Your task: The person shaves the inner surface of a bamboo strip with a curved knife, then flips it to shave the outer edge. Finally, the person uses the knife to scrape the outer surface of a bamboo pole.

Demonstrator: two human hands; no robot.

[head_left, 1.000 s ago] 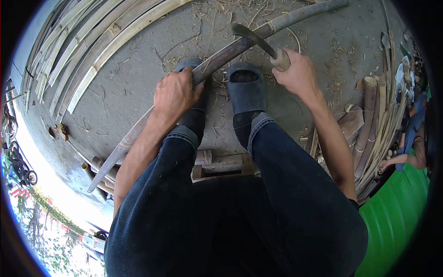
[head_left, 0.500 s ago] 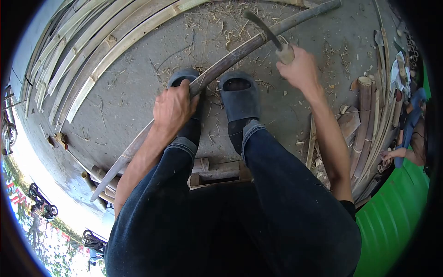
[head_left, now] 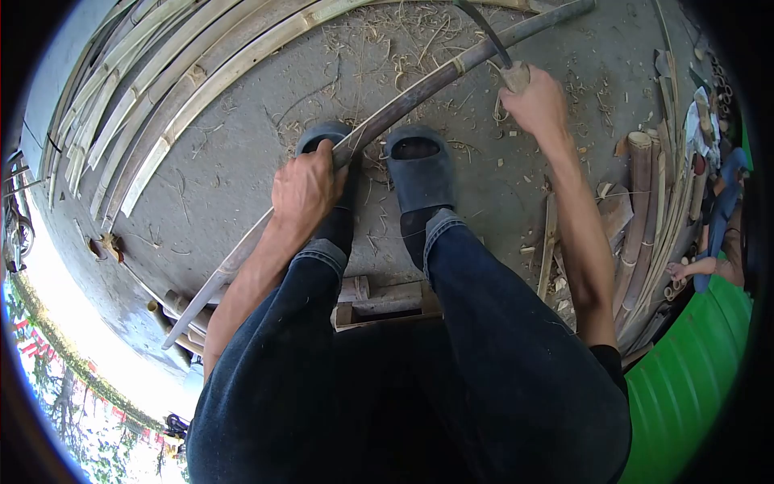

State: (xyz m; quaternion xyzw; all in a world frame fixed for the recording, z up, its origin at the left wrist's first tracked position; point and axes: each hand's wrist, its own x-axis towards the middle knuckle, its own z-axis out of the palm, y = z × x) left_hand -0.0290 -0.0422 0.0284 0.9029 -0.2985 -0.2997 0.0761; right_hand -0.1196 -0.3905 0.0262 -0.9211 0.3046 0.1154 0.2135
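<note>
A long split length of bamboo (head_left: pixel 427 87) runs slantwise from lower left to upper right over my slippers. My left hand (head_left: pixel 305 184) is wrapped round it near the middle, above my left foot. In my right hand (head_left: pixel 535 103) is the pale handle of a curved knife (head_left: pixel 493 36). The dark blade points up and left and overlaps the bamboo's far part in this view. My right fingers are closed round the handle, beside the bamboo. My feet, in dark slippers (head_left: pixel 421 165), rest on the floor below the bamboo.
Split bamboo strips (head_left: pixel 153 157) lie in a bundle at upper left. Shavings litter the concrete floor (head_left: pixel 218 177). More bamboo poles (head_left: pixel 637 210) lie at right, near a green corrugated sheet (head_left: pixel 685 379). Another person's hand (head_left: pixel 684 270) shows at the right edge.
My right hand has shifted slightly right and up with the knife, its blade moving along the bamboo toward the far end. My left hand keeps its hold on the bamboo.
</note>
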